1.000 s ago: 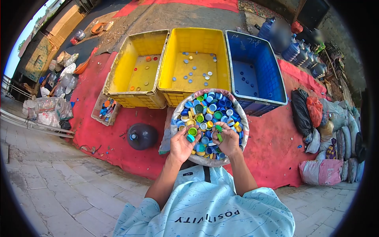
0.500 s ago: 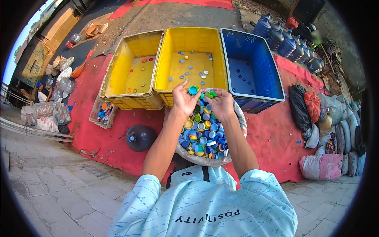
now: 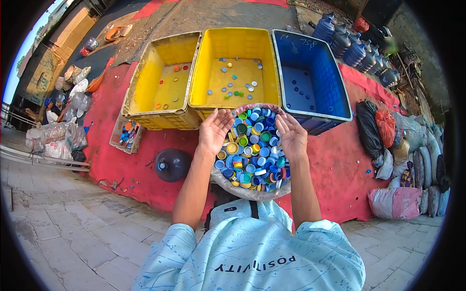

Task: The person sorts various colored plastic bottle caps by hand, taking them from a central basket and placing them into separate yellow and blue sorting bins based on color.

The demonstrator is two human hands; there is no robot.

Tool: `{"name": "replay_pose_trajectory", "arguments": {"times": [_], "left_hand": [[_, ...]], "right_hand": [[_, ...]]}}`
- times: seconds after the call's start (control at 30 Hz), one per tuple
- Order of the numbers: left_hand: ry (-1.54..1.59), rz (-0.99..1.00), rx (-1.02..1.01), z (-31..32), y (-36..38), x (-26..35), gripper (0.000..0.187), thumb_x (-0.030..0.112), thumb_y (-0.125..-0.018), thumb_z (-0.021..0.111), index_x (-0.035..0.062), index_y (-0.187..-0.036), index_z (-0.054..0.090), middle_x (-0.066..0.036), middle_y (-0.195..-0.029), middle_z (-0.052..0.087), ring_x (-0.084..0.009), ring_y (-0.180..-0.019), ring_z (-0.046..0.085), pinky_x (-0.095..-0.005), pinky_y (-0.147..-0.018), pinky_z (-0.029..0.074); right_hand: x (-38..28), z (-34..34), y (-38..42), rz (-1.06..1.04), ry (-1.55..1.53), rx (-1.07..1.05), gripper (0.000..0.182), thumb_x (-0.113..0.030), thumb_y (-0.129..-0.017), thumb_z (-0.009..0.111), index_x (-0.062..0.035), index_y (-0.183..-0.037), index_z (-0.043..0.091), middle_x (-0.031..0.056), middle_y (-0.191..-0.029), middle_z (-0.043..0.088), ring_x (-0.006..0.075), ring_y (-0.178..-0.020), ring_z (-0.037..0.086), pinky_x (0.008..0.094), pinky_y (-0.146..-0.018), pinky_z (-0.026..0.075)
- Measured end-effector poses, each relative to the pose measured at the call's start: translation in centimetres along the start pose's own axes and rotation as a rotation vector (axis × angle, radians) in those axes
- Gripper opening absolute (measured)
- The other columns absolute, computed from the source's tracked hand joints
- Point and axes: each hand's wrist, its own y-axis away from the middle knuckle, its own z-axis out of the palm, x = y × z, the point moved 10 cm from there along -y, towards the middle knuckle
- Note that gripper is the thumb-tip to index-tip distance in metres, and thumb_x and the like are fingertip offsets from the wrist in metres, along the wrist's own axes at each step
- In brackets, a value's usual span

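Note:
A round container [image 3: 224, 185] full of mixed bottle caps [image 3: 252, 150] stands in front of me. My left hand [image 3: 216, 131] is palm up at its left rim, fingers apart and holding nothing. On the opposite side my right hand [image 3: 292, 135] is also spread and bare. Beyond the container is the middle yellow crate [image 3: 238, 43], with blue, white, teal and green caps on its floor. The left yellow crate [image 3: 141, 92] holds a few orange, red and tan caps. Several dark blue caps lie in the blue crate [image 3: 324, 77].
A small crate of caps [image 3: 127, 133] and a dark water jug [image 3: 173, 165] sit left on the red sheet [image 3: 330, 179]. Sacks [image 3: 395, 203] and blue jugs [image 3: 354, 53] are at the right. A seated person [image 3: 51, 114] is far left among bags.
The teal and green caps have left my hands, and caps of those colours now lie in the middle crate. Both hands have opened and moved apart to the container's sides.

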Motion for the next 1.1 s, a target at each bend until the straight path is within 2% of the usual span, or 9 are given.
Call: {"name": "replay_pose_trajectory", "arguments": {"times": [0.07, 0.1, 0.23, 0.43, 0.53, 0.67, 0.7, 0.8, 1.1], "left_hand": [[-0.147, 0.051, 0.028, -1.2, 1.4, -0.4, 0.025, 0.024, -0.095, 0.060, 0.0001, -0.102, 0.062, -0.013, -0.105, 0.066, -0.0204, -0.093, 0.063, -0.0359, -0.086, 0.054], [-0.194, 0.067, 0.028, -0.6, 2.8, -0.6, 0.020, 0.023, -0.094, 0.063, 0.0035, -0.097, 0.063, -0.007, -0.100, 0.065, -0.0143, -0.083, 0.060, -0.0299, -0.077, 0.052], [-0.667, 0.115, -0.001, -0.3, 6.4, -3.0, 0.016, 0.019, -0.091, 0.068, 0.0036, -0.095, 0.066, 0.000, -0.084, 0.064, -0.0087, -0.071, 0.056, -0.0228, -0.070, 0.046], [-1.423, 0.339, -0.005, -0.8, 11.5, -6.1, 0.028, 0.016, -0.080, 0.076, 0.0022, -0.101, 0.064, -0.007, -0.086, 0.068, -0.0181, -0.075, 0.059, -0.0299, -0.068, 0.047], [-1.507, 0.438, 0.027, -1.4, 12.9, -6.8, 0.031, 0.011, -0.078, 0.075, 0.0018, -0.105, 0.063, -0.011, -0.093, 0.068, -0.0271, -0.083, 0.059, -0.0368, -0.075, 0.048], [-1.531, 0.512, 0.045, -0.9, 14.0, -6.8, 0.031, 0.007, -0.078, 0.072, 0.0020, -0.107, 0.060, -0.011, -0.094, 0.066, -0.0307, -0.089, 0.058, -0.0421, -0.083, 0.045], [-1.523, 0.526, 0.043, -0.8, 14.1, -6.9, 0.031, 0.006, -0.078, 0.072, 0.0021, -0.106, 0.060, -0.011, -0.094, 0.066, -0.0306, -0.089, 0.058, -0.0420, -0.083, 0.045], [-1.508, 0.562, 0.037, -0.6, 14.2, -7.0, 0.030, 0.005, -0.079, 0.071, 0.0023, -0.106, 0.059, -0.011, -0.093, 0.066, -0.0304, -0.089, 0.058, -0.0418, -0.082, 0.044], [-1.557, 0.599, 0.043, -0.5, 14.7, -6.2, 0.030, 0.002, -0.077, 0.069, 0.0019, -0.105, 0.059, -0.011, -0.093, 0.065, -0.0306, -0.088, 0.058, -0.0415, -0.082, 0.043]], "right_hand": [[-0.4, -1.0, 1.9, 0.000, 0.045, 0.009, 0.053, -0.003, -0.089, 0.050, 0.0175, -0.135, 0.034, 0.0320, -0.141, 0.036, 0.0424, -0.133, 0.042, 0.0460, -0.111, 0.040], [-0.9, -0.5, 3.4, -0.002, 0.139, 0.049, 0.047, -0.002, -0.088, 0.051, 0.0136, -0.131, 0.041, 0.0275, -0.135, 0.045, 0.0357, -0.120, 0.055, 0.0414, -0.103, 0.048], [-0.4, -3.6, 6.9, 0.006, 0.509, 0.137, 0.035, 0.001, -0.086, 0.053, 0.0050, -0.121, 0.052, 0.0137, -0.113, 0.062, 0.0163, -0.088, 0.063, 0.0283, -0.077, 0.052], [1.2, -7.0, 11.7, -0.009, 0.903, 0.160, 0.024, 0.002, -0.088, 0.055, 0.0010, -0.111, 0.059, 0.0082, -0.100, 0.065, 0.0096, -0.081, 0.061, 0.0231, -0.068, 0.050], [0.5, -4.9, 13.0, -0.200, 1.273, 0.098, 0.022, 0.004, -0.085, 0.057, 0.0018, -0.106, 0.062, 0.0088, -0.089, 0.067, 0.0094, -0.073, 0.060, 0.0248, -0.063, 0.048], [1.3, -1.2, 13.9, -0.280, 1.658, -0.093, 0.026, -0.011, -0.080, 0.069, 0.0003, -0.103, 0.063, 0.0144, -0.083, 0.066, 0.0255, -0.068, 0.064, 0.0383, -0.061, 0.051], [1.9, -1.2, 13.8, -0.166, 1.661, -0.075, 0.033, -0.019, -0.077, 0.074, -0.0010, -0.102, 0.063, 0.0151, -0.086, 0.065, 0.0327, -0.075, 0.064, 0.0428, -0.066, 0.051], [2.6, 0.7, 14.6, -0.377, 1.841, -0.122, 0.038, -0.023, -0.077, 0.076, -0.0017, -0.106, 0.063, 0.0124, -0.088, 0.066, 0.0286, -0.082, 0.064, 0.0393, -0.070, 0.051], [3.9, 0.9, 14.5, -0.358, 1.922, -0.131, 0.039, -0.025, -0.074, 0.078, -0.0021, -0.100, 0.060, 0.0152, -0.090, 0.061, 0.0337, -0.085, 0.060, 0.0431, -0.073, 0.050]]}}
